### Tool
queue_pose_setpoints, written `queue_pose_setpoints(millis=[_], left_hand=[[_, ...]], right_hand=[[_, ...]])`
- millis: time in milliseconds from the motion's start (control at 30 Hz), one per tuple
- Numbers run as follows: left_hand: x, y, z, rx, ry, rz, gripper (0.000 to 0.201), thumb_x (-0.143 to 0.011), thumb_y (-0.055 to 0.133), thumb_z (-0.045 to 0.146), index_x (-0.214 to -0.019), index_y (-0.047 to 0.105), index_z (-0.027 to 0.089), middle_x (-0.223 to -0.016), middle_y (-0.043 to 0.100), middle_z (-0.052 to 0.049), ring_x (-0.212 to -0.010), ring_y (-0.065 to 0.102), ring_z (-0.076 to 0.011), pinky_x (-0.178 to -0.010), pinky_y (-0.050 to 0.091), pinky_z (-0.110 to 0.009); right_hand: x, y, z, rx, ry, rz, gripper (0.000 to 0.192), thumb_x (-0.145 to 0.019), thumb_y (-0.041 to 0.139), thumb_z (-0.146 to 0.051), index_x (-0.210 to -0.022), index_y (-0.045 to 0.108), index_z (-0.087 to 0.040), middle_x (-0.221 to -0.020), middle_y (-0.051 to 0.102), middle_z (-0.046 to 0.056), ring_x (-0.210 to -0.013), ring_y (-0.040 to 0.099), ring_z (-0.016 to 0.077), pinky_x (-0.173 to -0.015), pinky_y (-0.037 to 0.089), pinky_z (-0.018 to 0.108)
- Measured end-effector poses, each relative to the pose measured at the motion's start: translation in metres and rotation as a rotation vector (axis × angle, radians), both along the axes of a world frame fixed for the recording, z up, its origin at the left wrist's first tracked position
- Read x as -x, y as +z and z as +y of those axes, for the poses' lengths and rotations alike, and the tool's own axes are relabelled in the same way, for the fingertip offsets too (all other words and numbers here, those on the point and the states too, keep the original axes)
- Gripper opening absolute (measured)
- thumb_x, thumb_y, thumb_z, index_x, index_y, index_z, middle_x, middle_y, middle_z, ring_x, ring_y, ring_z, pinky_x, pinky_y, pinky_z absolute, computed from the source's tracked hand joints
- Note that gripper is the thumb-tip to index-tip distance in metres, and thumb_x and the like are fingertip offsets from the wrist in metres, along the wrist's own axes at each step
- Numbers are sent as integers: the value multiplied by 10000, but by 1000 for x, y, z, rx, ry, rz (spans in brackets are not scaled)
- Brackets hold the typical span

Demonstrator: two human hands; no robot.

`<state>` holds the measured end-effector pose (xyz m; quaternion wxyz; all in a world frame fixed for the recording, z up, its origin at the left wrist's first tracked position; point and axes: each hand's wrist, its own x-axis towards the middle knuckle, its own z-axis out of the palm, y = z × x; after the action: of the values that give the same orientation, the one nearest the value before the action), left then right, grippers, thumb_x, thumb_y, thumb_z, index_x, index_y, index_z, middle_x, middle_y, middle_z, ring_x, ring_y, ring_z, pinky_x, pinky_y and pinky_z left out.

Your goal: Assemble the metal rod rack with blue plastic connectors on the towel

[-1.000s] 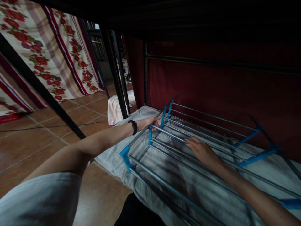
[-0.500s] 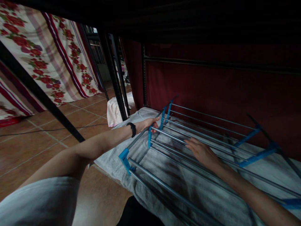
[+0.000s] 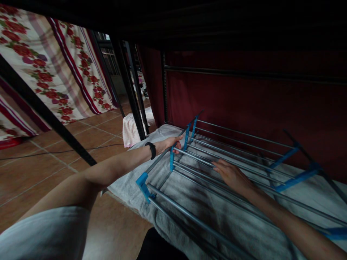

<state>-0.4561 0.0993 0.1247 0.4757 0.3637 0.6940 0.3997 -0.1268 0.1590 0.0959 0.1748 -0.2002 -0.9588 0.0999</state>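
Note:
A metal drying rack [image 3: 189, 213] with grey rods and blue plastic joints lies folded out over a grey blanket [image 3: 130, 184]. My left hand [image 3: 172, 143], with a black band at the wrist, is closed around the rack's left end by a blue bracket [image 3: 172, 159]. Farther right, my right hand [image 3: 229, 175] has its fingers curled over one of the middle rods, the fingertips partly hidden. More blue joints [image 3: 299, 177] sit at the rack's far right end.
Black metal posts [image 3: 130, 86] and a dark frame overhead surround the blanket. A dark red cloth [image 3: 230, 97] hangs behind. To the left are a tiled floor [image 3: 40, 184] with a thin cable, a flowered curtain [image 3: 62, 68] and a striped pale cloth [image 3: 131, 130].
The view has shifted very slightly. Both hands keep their places on the drying rack, with no other visible movement.

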Motion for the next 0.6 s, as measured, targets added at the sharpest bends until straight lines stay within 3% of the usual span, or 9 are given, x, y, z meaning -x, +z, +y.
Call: queue_pose_setpoints(millis=[600], left_hand=[[-1, -2, 3, 30, -12, -44, 648, -975, 402, 607, -582, 597, 130, -509, 538, -51, -418, 460, -111, -444, 333, -236]], right_hand=[[0, -1, 1, -8, -4, 4, 338, -1031, 396, -314, -1173, 690, -230, -1057, 692, 77, -942, 675, 196, -809, 547, 317]])
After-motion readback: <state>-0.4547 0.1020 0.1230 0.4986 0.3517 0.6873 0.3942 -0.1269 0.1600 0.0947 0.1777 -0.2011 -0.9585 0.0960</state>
